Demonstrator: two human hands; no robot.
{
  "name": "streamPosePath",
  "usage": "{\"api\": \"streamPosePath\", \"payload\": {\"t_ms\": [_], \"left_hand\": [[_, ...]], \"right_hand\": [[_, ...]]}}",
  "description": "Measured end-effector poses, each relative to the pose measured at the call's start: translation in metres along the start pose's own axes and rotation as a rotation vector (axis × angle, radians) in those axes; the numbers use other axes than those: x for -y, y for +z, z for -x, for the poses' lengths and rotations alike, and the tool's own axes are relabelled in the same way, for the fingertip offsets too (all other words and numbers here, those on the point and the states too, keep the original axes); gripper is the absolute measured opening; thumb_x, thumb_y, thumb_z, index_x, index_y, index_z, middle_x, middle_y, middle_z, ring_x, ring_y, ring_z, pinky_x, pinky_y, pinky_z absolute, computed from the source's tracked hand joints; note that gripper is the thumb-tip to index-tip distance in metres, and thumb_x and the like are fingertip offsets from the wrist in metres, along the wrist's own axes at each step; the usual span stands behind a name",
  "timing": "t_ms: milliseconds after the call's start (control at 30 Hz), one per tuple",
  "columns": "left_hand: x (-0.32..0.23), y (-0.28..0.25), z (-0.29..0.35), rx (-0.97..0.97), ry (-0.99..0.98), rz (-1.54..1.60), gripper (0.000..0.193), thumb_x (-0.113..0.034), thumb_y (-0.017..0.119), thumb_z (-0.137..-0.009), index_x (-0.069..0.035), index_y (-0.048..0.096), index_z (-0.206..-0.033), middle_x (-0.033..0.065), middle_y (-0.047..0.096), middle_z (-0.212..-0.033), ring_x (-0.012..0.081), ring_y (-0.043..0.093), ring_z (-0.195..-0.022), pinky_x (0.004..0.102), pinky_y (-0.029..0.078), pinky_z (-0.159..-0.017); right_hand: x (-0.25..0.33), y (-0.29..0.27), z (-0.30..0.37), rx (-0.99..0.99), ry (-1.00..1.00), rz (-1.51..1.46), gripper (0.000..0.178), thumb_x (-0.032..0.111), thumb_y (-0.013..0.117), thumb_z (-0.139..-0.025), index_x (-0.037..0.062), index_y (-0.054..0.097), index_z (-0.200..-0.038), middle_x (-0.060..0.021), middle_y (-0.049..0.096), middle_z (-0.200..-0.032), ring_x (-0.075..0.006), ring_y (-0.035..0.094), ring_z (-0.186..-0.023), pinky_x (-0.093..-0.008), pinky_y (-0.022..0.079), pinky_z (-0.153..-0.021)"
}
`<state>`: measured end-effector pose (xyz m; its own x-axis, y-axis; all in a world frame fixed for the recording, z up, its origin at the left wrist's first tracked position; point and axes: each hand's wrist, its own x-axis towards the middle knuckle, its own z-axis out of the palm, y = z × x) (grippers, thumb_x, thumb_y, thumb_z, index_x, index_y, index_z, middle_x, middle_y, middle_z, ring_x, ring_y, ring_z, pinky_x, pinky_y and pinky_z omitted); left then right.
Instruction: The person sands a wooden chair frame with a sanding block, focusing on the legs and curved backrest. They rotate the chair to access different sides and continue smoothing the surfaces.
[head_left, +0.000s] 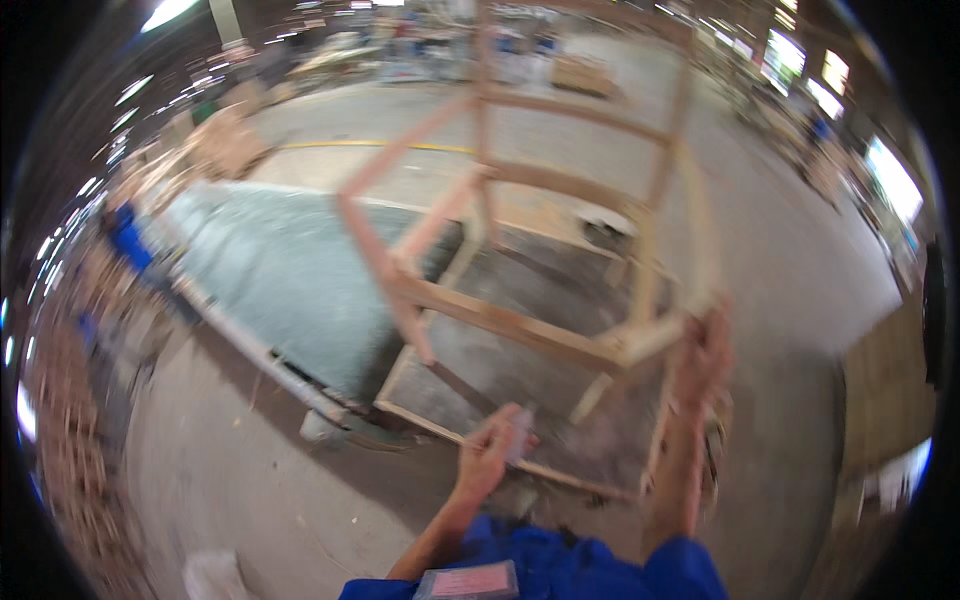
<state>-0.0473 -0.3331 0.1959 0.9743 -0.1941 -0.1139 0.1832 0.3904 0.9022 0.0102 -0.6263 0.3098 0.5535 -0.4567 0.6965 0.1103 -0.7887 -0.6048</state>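
A bare wooden chair frame [505, 322], without a seat panel, is tilted over a low grey-topped worktable [470, 390] with a wooden rim. My right hand [704, 355] is closed around the frame at its right corner. At the table's near edge, my left hand [486, 448] pinches a small pale, flat piece [519, 434]; blur hides what kind it is. That hand is apart from the chair frame. Motion smears much of the frame, and the ends of some legs are hard to make out.
Left of the worktable stands a wide table with a pale green-grey covering [270, 270]. Stacked wooden parts [75, 450] line the far left, where a person in blue [130, 240] is blurred. A brown panel [885, 390] stands at the right. A yellow line [375, 146] crosses the floor behind.
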Motion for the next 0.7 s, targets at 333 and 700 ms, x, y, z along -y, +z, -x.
{"api": "streamPosePath", "payload": {"t_ms": [333,700], "left_hand": [[-0.036,0.194,-0.088,0.076,1.258,-0.586,0.043,-0.006,0.052,-0.101,0.005,0.047,-0.142,0.0277,0.047,-0.146,0.0405,0.048,-0.136,0.0464,0.041,-0.109],[0.045,0.221,-0.116,-0.015,1.194,-1.078,0.072,-0.029,0.044,-0.103,0.004,0.009,-0.156,0.0334,0.014,-0.159,0.0514,0.015,-0.148,0.0632,0.013,-0.118]], "right_hand": [[-0.016,-0.041,-0.134,0.372,0.054,-0.317,0.046,0.040,0.054,-0.102,-0.0004,0.071,-0.118,-0.0064,0.073,-0.110,-0.0112,0.060,-0.104,-0.0291,0.046,-0.094],[0.011,0.027,-0.183,0.932,-0.185,0.313,0.054,0.059,0.042,-0.100,0.0202,0.070,-0.127,-0.0043,0.073,-0.114,-0.0277,0.052,-0.121,-0.0406,0.030,-0.112]]}}
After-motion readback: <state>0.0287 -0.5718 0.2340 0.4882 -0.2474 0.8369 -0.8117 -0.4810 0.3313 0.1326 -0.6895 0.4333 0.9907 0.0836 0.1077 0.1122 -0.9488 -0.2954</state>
